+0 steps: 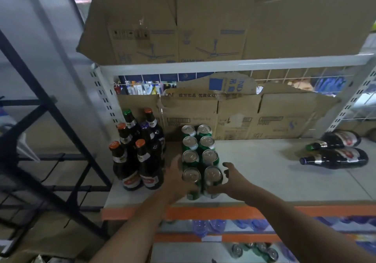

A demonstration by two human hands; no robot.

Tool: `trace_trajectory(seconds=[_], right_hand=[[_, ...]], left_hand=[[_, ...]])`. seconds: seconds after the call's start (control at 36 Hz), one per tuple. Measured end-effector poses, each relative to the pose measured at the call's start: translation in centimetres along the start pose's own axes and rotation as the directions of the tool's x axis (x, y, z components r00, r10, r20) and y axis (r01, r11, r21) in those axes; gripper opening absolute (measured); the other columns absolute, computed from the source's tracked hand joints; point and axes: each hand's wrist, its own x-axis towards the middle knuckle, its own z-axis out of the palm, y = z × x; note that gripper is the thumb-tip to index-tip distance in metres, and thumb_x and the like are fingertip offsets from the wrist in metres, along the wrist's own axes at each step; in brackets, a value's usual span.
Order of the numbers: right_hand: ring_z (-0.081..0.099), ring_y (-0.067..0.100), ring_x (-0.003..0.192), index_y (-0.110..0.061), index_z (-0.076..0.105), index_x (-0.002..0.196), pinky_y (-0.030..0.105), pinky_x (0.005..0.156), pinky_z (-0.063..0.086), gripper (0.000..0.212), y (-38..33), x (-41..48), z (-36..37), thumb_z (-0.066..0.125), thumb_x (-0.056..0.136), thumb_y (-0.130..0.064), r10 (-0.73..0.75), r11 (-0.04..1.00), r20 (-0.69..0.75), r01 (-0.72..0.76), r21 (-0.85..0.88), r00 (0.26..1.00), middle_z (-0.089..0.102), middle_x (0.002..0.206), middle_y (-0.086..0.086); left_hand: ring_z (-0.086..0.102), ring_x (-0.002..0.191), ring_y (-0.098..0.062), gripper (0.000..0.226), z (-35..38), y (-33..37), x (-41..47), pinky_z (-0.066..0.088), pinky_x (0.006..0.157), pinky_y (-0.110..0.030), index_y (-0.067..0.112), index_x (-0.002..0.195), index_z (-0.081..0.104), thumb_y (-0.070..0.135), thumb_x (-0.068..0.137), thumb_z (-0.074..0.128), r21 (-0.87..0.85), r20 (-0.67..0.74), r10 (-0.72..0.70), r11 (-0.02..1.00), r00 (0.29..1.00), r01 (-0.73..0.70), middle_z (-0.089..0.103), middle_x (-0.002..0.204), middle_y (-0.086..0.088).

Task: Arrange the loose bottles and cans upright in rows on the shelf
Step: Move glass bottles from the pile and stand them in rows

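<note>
The right grip (230, 179) wraps the front-right can (213, 175), thumb hooked across its lower front and fingers curved in at its far side. The left grip (177, 177) lies with fairly straight fingers flat along the outer wall of the front-left can (191, 176), pressing more than clasping. Between them they bracket the near end of the cans (200, 146), eight green cylinders with bright silver lids, standing in two files of four on the shelf (264, 171), close to its front edge. Thin metal walls like these would likely dent under a hard squeeze, and their glossy sides look slick. Taking hold at mid-height and pushing low seems safer than pushing at the rim, where a can could tip. They look sealed, so probably weighty enough to slide as a block. Left of them, the upright bottles (138, 151) stand packed together: dark glass, long necks, orange, green and purple caps. Glass is rigid, heavy and breakable, so it is best gripped round the body or the shoulder. Well apart, at the right end, two lying bottles (335, 149) rest on their sides, round and apt to roll. The shelf surface looks pale, smooth and hard; torn, matt cardboard (244, 116) lines the back.
</note>
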Motion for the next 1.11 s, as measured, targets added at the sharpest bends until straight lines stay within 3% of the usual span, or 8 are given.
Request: trace_trajectory(seconds=[0.06,0.14,0.25,0.33,0.53,0.67,0.81,1.11], right_hand=[[0.043,0.028,0.139,-0.019,0.019,0.159,0.035,0.103,0.048,0.130,-0.2,-0.3,-1.8,0.101,0.060,-0.035,-0.015,1.000,-0.024,0.015,-0.018,1.000,0.038,0.153,0.014],[0.040,0.027,0.140,-0.021,0.017,0.160,0.030,0.090,0.049,0.125,-0.7,-1.4,-4.8,0.098,0.065,-0.032,-0.053,0.998,-0.034,0.054,0.029,0.998,0.031,0.159,0.014],[0.039,0.024,0.137,-0.025,0.019,0.159,0.022,0.073,0.049,0.117,0.1,-3.9,-9.9,0.096,0.070,-0.029,-0.112,0.990,-0.092,0.119,0.077,0.989,0.029,0.160,0.009],[0.040,0.019,0.131,-0.024,0.022,0.159,0.016,0.066,0.046,0.112,2.2,-6.2,-14.8,0.094,0.073,-0.021,-0.126,0.982,-0.186,0.150,0.118,0.974,0.033,0.158,0.007],[0.060,0.022,0.116,-0.023,0.038,0.146,0.044,0.099,0.055,0.113,10.9,-14.4,-28.6,0.096,0.050,-0.034,-0.066,0.986,-0.468,0.130,0.106,0.881,0.055,0.134,0.006],[0.045,0.024,0.136,-0.018,0.033,0.153,0.028,0.101,0.039,0.098,16.9,-21.0,-36.6,0.091,0.074,-0.016,0.058,0.984,-0.576,0.051,0.172,0.816,0.046,0.149,0.013],[0.042,0.024,0.140,-0.020,0.033,0.154,0.034,0.109,0.043,0.098,20.8,-24.0,-41.1,0.090,0.075,-0.019,0.110,0.980,-0.632,0.022,0.197,0.767,0.042,0.154,0.012],[0.045,0.022,0.137,-0.028,0.046,0.146,0.029,0.100,0.037,0.077,23.6,-21.7,-45.7,0.084,0.081,-0.022,0.063,0.988,-0.648,0.044,0.148,0.759,0.047,0.149,0.007]], left_hand=[[0.054,0.128,-0.012,0.111,-0.5,2.3,-0.2,0.047,0.109,-0.044,0.043,0.144,0.035,0.025,0.049,0.088,-0.012,-0.030,0.059,0.998,0.998,-0.059,0.054,0.139,0.011],[0.054,0.129,-0.017,0.097,0.2,5.4,-0.1,0.049,0.104,-0.052,0.065,0.128,0.042,0.019,0.055,0.085,0.072,-0.037,0.114,0.991,0.993,-0.112,0.055,0.136,0.013],[0.034,0.132,-0.017,0.086,4.6,10.4,-0.3,0.045,0.102,-0.043,0.053,0.141,0.034,0.026,0.072,0.077,0.127,0.049,0.099,0.986,0.994,-0.104,0.026,0.140,0.016],[0.041,0.124,-0.010,0.069,10.1,13.2,0.3,0.046,0.080,-0.022,0.036,0.143,0.042,0.013,0.086,0.073,0.149,0.093,0.137,0.977,0.986,-0.150,0.038,0.141,0.013],[0.053,0.117,-0.014,0.057,26.5,19.9,0.3,0.042,0.090,-0.027,0.019,0.131,0.055,0.006,0.081,0.080,0.120,0.196,0.225,0.961,0.954,-0.251,0.058,0.125,0.001],[0.058,0.115,-0.020,0.051,37.8,23.9,0.0,0.044,0.073,-0.014,0.019,0.123,0.057,0.003,0.080,0.080,0.081,0.303,0.263,0.951,0.916,-0.299,0.062,0.119,-0.004],[0.060,0.116,-0.020,0.052,45.6,26.5,-0.2,0.047,0.089,-0.023,0.013,0.125,0.059,-0.001,0.079,0.079,0.089,0.379,0.270,0.942,0.885,-0.325,0.064,0.121,-0.006],[0.058,0.115,-0.017,0.050,50.2,27.1,3.6,0.043,0.069,-0.010,0.024,0.123,0.056,0.006,0.081,0.076,0.189,0.438,0.234,0.920,0.868,-0.343,0.060,0.120,-0.001]])
